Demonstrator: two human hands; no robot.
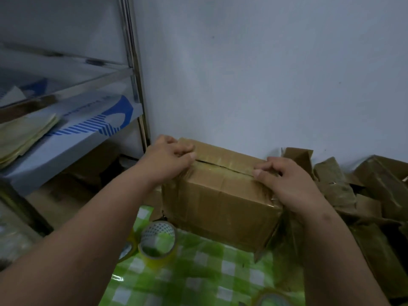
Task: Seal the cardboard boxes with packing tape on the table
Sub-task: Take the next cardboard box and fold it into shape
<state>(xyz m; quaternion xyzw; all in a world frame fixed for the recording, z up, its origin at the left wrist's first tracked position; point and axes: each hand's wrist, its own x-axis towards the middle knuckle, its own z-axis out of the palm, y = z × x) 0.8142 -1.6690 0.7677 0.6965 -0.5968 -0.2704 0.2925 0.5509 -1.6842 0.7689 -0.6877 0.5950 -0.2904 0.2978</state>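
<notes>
Against the pale wall, on the green-and-white checked tablecloth (198, 274): one cardboard box (220, 202), brown, flaps folded down, a dark slit open along the centre seam of its top. Glossy clear film shows at both ends of that seam; whether it is fresh tape or old tape cannot be told.

Left hand (170, 160): at the box's far-left top corner, fingers curled over the edge and gripping it, knuckles up; fingertips partly hidden behind the flap.

Right hand (284, 180): on the right end of the seam, fingers bent and closed over the top edge, thumb lying along the near flap. What lies under the fingers is hidden.

Tape roll (157, 241): yellowish, standing on the cloth just in front of the box's near-left corner, apart from both hands. A second roll (125, 250) sits partly hidden behind the left forearm; a third roll (270, 300) is cut off by the bottom edge.

Pile of flattened cartons (362, 195): right of the box, crumpled, overlapping, running out of frame; count not readable.

Metal shelf rack (134, 69): left, blurred, holding a white-and-blue printed sheet (99, 120) with illegible text and a stack of yellowish paper (24, 135), cut off at the frame edge.
</notes>
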